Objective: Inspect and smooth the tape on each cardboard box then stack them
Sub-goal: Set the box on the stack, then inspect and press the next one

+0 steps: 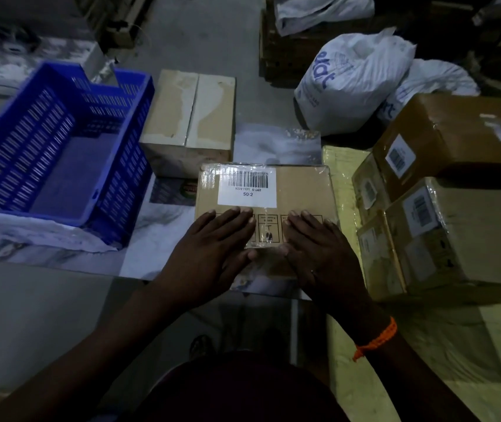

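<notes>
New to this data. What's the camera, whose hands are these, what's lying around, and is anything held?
There is no robot. One wide-angle camera is worn on a person's head and looks down at their own hands. The left hand and right hand lie flat, fingers straight, on a taped cardboard box with a barcode label. They press on it and grip nothing. To the right are more taped boxes, stacked. To the left is a blue crate. Farther back are another box and white bags.
</notes>
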Motion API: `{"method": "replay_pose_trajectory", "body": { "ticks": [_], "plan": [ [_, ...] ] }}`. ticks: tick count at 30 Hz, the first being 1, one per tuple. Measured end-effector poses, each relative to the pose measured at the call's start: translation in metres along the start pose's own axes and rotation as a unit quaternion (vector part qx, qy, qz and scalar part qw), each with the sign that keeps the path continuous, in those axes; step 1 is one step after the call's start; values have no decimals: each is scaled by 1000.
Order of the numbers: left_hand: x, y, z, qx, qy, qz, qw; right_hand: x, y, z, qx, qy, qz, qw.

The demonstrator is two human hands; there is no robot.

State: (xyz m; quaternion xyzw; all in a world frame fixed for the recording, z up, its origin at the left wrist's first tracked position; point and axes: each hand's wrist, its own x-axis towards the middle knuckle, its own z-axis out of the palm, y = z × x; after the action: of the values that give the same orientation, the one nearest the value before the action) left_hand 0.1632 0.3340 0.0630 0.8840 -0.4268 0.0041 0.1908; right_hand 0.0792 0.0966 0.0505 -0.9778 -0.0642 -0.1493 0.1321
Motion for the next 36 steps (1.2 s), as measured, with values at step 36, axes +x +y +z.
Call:
{"method": "replay_pose_trajectory", "body": {
  "ticks": [36],
  "plan": [
    [-8,-4,50,-569,44,-462,679,-67,52,31,507,21,473,721]
  ]
}}
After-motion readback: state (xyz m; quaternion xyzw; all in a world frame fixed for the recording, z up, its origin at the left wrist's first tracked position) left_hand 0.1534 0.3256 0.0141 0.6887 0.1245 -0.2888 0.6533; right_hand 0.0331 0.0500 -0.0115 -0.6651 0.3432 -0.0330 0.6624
